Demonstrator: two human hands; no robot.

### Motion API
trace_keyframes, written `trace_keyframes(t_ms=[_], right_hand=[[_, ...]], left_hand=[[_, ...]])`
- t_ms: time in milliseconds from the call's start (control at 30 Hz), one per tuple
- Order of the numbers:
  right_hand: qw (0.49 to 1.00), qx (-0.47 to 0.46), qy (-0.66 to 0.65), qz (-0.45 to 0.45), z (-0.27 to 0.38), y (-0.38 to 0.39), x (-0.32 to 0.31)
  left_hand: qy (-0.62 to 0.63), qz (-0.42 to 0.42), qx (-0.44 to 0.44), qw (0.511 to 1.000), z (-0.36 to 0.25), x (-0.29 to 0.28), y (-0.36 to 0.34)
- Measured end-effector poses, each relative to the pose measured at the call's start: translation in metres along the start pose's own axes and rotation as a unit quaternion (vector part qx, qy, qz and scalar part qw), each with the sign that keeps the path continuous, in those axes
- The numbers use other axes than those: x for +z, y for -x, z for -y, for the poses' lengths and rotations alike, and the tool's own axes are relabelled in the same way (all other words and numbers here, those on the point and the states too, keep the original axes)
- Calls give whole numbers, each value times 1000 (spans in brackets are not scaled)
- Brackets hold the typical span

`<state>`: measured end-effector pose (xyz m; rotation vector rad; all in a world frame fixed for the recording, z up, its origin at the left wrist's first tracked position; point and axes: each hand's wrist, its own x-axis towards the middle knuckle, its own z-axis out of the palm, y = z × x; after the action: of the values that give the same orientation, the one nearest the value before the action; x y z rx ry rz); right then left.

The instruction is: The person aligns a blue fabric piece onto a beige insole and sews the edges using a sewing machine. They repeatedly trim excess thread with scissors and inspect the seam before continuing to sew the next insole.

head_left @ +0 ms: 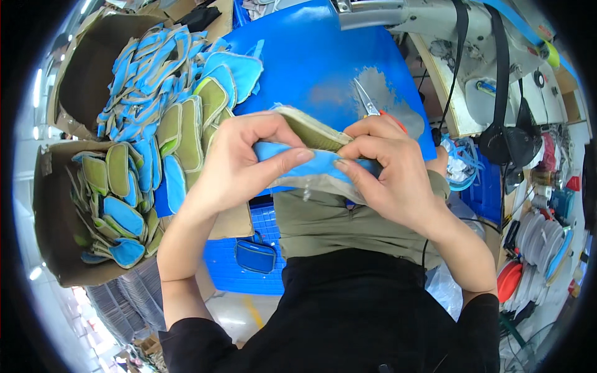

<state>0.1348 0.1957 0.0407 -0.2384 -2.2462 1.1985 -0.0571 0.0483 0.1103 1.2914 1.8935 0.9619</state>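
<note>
Both my hands hold a blue and olive-green fabric pad [305,160] with a greyish edging, above my lap at the near edge of the blue table. The thumb and fingers of my left hand [242,158] pinch its left end. My right hand [395,171] grips the right end, thumb against the blue side. The pad's two layers stand apart along the upper edge, with green mesh showing between them. Whether anything is inside the opening is hidden by my fingers. Just beyond my right hand lie scissors [367,98] with orange-red handles, blades apart.
A heap of blue and grey fabric pieces [155,74] and green pads [180,133] covers the left of the blue table [280,50]. Similar pads fill a cardboard box [56,217] at left. A sewing machine [429,15] stands far right. A small blue pouch [255,256] lies below.
</note>
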Motion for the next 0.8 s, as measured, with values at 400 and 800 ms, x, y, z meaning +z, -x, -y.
trace_keyframes(t_ms=[400,800], right_hand=[[995,46,-90,-9,0,0,0],[988,46,-140,-36,-9,0,-5]], left_hand=[[5,24,48,999,-4,-5,-19],[-35,-67,107,991,4,10,-7]])
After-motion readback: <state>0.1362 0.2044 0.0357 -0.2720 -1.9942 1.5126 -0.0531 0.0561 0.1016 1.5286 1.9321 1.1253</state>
